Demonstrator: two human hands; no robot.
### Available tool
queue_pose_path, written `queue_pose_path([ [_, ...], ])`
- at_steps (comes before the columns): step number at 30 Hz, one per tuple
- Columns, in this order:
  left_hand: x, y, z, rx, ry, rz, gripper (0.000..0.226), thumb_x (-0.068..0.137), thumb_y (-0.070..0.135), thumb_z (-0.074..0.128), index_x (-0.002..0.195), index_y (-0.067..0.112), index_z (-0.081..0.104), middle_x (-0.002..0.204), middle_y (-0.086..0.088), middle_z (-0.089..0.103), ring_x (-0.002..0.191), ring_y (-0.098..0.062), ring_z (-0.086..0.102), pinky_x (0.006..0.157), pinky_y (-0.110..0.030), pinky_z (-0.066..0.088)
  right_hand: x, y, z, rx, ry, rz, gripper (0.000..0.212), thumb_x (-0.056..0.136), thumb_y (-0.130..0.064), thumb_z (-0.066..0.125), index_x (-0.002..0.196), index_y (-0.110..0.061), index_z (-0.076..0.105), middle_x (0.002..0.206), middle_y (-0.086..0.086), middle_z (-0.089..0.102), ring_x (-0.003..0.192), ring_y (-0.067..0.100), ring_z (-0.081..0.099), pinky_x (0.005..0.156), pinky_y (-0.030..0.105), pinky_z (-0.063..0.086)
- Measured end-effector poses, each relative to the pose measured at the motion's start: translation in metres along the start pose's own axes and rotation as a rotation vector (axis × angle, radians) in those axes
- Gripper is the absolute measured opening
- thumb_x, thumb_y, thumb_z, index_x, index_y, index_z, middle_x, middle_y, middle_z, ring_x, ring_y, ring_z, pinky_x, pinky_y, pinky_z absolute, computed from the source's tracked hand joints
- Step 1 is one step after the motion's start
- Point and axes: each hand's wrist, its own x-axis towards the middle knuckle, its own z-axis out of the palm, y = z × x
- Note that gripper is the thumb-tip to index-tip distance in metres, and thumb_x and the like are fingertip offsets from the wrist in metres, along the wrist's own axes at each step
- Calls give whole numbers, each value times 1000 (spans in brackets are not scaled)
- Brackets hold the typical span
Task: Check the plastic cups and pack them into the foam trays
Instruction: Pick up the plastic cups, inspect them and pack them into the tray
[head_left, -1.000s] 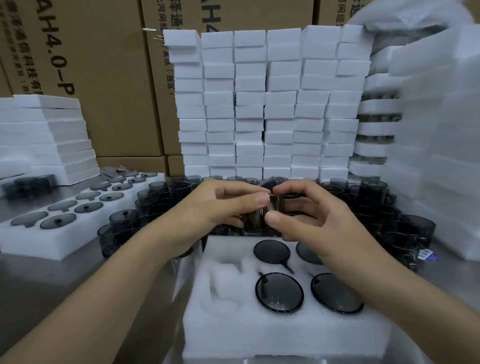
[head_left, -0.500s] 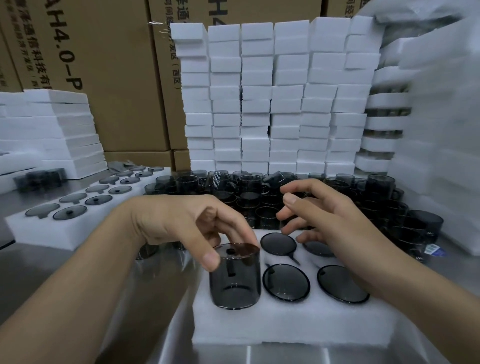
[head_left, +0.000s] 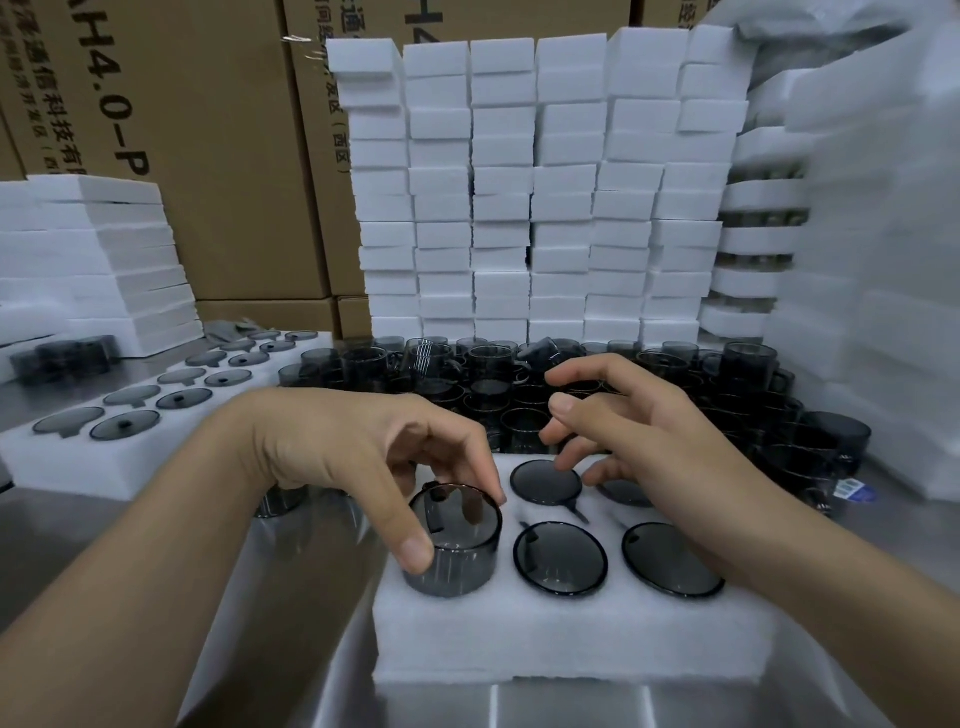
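A: Where is the cup the person is packing?

B: The smoky grey plastic cup (head_left: 453, 540) stands upright at the near-left pocket of the foam tray (head_left: 566, 639), about seven o'clock from the tray's middle, partly sunk in with its upper half above the foam. The left hand (head_left: 363, 457) grips it from above, thumb on the near wall, fingers curled over the far rim.

A: And the other hand?

B: The right hand (head_left: 639, 441) hovers over the tray's far edge, at roughly one o'clock from the gripped cup, fingers loosely spread and grasping nothing.

A: What else sits in that tray?

B: Seated cups (head_left: 560, 558) fill the other pockets I can see, at the cup's three o'clock and beyond; one far pocket is partly hidden under the right hand.

A: Around it?

B: Loose cups (head_left: 498, 374) crowd the steel bench (head_left: 130, 540) at twelve o'clock, in front of stacked white foam blocks (head_left: 519, 208). At ten o'clock lies a filled foam tray (head_left: 83, 457), with cardboard boxes (head_left: 208, 156) behind.
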Motion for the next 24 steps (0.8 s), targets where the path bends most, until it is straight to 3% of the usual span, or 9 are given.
queue_pose_path([
  [2, 2, 2, -1, 22, -16, -15, 70, 67, 49, 101, 129, 34, 72, 119, 3, 76, 98, -13, 64, 65, -34, 46, -2, -2, 1, -33, -4, -16, 16, 101, -36, 71, 117, -36, 70, 94, 0, 80, 84, 13, 76, 74, 26, 56],
  [4, 1, 5, -1, 35, -24, -29, 69, 67, 50, 101, 129, 35, 73, 117, 7, 76, 96, -7, 65, 65, -22, 48, -6, -6, 2, -90, -29, -80, 14, 98, -29, 74, 112, -33, 74, 90, 2, 78, 85, 17, 74, 70, 21, 54],
  [6, -1, 6, 0, 36, -24, -12, 65, 71, 44, 100, 128, 32, 73, 117, 8, 76, 97, -3, 68, 70, -17, 52, -11, -13, 6, -178, -112, -161, 12, 97, -26, 78, 105, -34, 78, 90, -1, 77, 84, 18, 72, 70, 24, 55],
  [8, -5, 3, 1, -33, 29, 28, 50, 81, 27, 93, 126, 23, 73, 122, 1, 73, 107, -11, 69, 83, -22, 57, -19, -19, 13, -258, -213, -213, 11, 96, -29, 80, 104, -36, 80, 90, -6, 77, 80, 11, 69, 70, 22, 53],
  [10, -11, 0, 2, -100, 166, 46, 33, 88, 24, 80, 120, 18, 73, 121, -10, 68, 110, -25, 63, 91, -37, 52, -25, -23, 19, -337, -266, -251, 19, 94, -35, 81, 112, -40, 77, 92, -9, 74, 78, 11, 67, 70, 23, 54],
  [11, -14, -3, 2, -119, 247, 22, 25, 90, 26, 78, 114, 18, 74, 113, -14, 65, 102, -27, 58, 84, -39, 45, -28, -23, 22, -383, -274, -268, 23, 94, -38, 80, 115, -43, 74, 94, -10, 73, 78, 13, 67, 71, 25, 55],
  [13, -18, -7, 1, -130, 342, -66, 13, 89, 24, 80, 97, 17, 72, 95, -14, 53, 81, -19, 48, 68, -30, 38, -31, -24, 25, -456, -274, -294, 23, 93, -41, 81, 114, -46, 73, 95, -13, 71, 79, 15, 66, 71, 27, 54],
  [16, -18, -12, 4, -173, 316, -187, 22, 87, 15, 79, 83, 13, 58, 78, -10, 39, 64, -15, 32, 54, -21, 30, -30, -25, 26, -484, -277, -300, 6, 91, -40, 81, 97, -40, 79, 91, -14, 69, 80, 15, 64, 71, 23, 51],
  [24, -17, -16, 2, -161, 245, -287, 33, 90, 8, 86, 80, 19, 56, 74, -8, 35, 66, -21, 22, 48, -19, 27, -33, -20, 31, -449, -352, -223, 9, 89, -36, 86, 86, -32, 79, 76, -12, 68, 66, 3, 56, 61, 13, 42],
])
